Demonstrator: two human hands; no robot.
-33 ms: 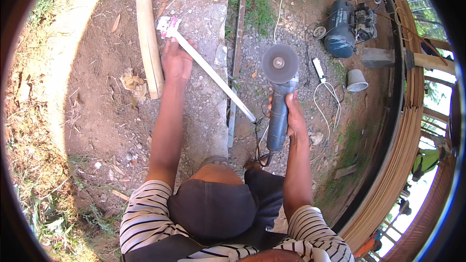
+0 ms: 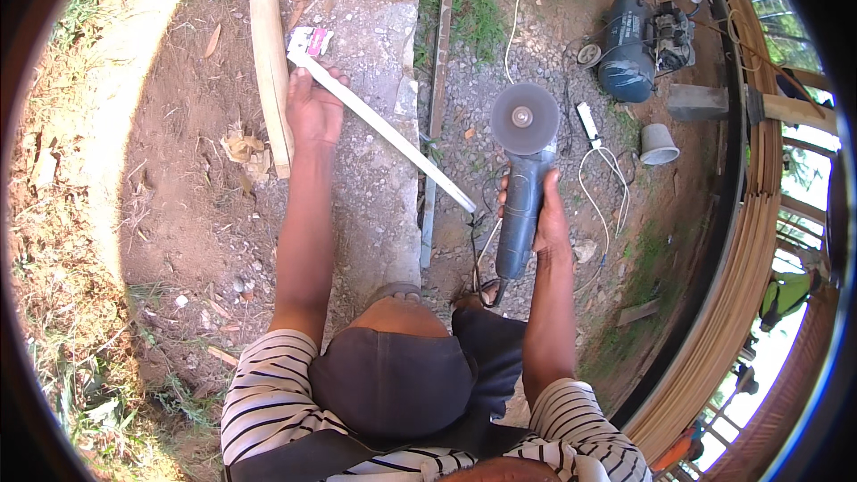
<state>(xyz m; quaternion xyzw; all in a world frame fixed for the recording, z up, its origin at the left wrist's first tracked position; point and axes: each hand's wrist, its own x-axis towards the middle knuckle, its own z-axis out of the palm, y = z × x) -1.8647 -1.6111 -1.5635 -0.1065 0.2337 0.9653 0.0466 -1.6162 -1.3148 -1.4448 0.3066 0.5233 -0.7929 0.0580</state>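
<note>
My right hand (image 2: 550, 219) is wrapped round the dark body of an angle grinder (image 2: 520, 214). The grinder stands lengthwise in my view, its round grey disc (image 2: 540, 125) at the far end, and its cord leaves the near end. My left hand (image 2: 314, 112) is closed about the far end of a long white bar (image 2: 393, 138), its fingers partly hidden by the bar. Slanting across the concrete edge, the bar has its near end past that edge, left of the grinder. A small red-and-white packet (image 2: 314, 41) shows beside the bar's far end.
A wooden pole (image 2: 270, 62) lies left of the concrete strip (image 2: 375, 241). Along its right side runs a rusty metal bar (image 2: 440, 62). On the gravel are a white power strip (image 2: 588, 123) with cable, a grey bucket (image 2: 658, 145) and an air compressor (image 2: 628, 52). Stacked timber (image 2: 754, 250) curves along the right.
The grinder and my right hand have shifted slightly right. My left hand has moved a little left and nearer me, and the white bar's far end has shifted left with it.
</note>
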